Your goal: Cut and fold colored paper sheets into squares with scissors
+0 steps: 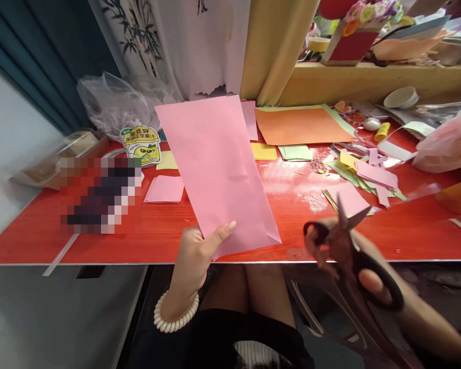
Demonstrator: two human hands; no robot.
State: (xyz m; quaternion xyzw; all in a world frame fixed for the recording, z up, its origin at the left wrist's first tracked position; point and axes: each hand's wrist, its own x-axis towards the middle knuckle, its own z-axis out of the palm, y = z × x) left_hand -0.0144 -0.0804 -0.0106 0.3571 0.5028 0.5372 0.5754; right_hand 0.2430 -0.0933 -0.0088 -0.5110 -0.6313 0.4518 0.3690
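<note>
My left hand grips the lower edge of a pink sheet of paper, its thumb lying across the front. The long sheet stands tilted up above the table's front edge, with a creased corner at lower right. In my right hand is a pair of black-handled scissors, fingers through the loops and blades a little apart, pointing up. The scissors are apart from the pink sheet, to its right, and slightly blurred. A stack of small pink paper squares lies left of the sheet.
On the red table, orange paper lies at the back, near yellow slips and green slips. Paper offcuts pile up at right, beside a plastic bag. A juice pouch stands at left by a clear tray.
</note>
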